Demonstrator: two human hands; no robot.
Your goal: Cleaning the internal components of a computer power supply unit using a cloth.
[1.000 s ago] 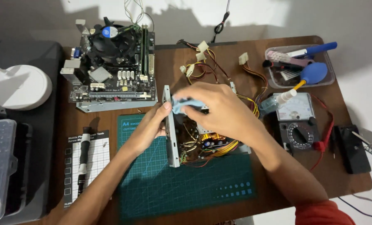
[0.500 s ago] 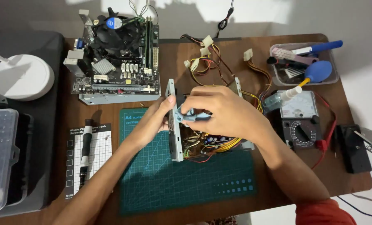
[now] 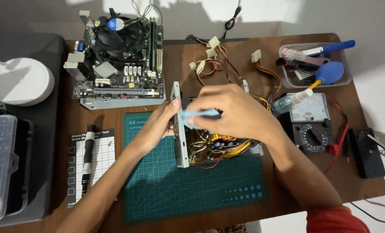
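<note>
Power supply [image 3: 209, 144] between both hands

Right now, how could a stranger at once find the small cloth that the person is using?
Find the green cutting mat on the brown table. At its top edge sits an opened power supply with coloured wires. The right hand above it pinches the light blue cloth, the only soft, pale thing there.

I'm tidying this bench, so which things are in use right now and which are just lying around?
In use:
left hand steadying the open power supply unit
right hand holding a light blue cloth
green cutting mat

Lying about:
motherboard
multimeter
screwdriver
blue dust blower
white lamp base
</note>
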